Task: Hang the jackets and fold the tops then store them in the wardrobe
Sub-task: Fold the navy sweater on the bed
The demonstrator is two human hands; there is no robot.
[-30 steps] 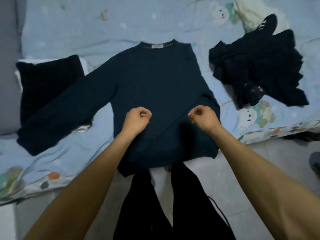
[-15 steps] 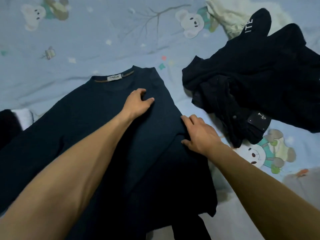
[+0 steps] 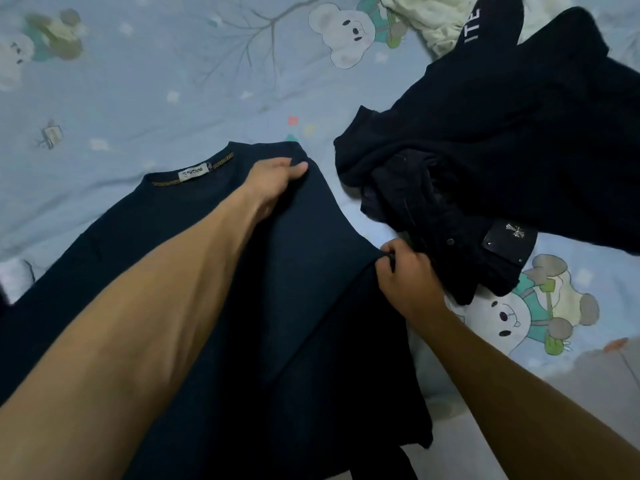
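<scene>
While your left hand (image 3: 273, 181) grips the navy top (image 3: 311, 306) at its right shoulder, near the collar label (image 3: 193, 172), your right hand (image 3: 405, 271) pinches the folded edge lower down the same side. That top lies flat on the blue bear-print bedsheet (image 3: 173, 81). Just beside your right hand sits a heap of black clothes (image 3: 519, 150), with a cream garment (image 3: 433, 19) behind it.

Dark navy long-sleeved knit top (image 3: 180, 237) lies flat, neck label up, right side folded inward under the fingers (image 3: 294, 168). Crumpled black jackets (image 3: 502, 161) lie just beyond them.
</scene>
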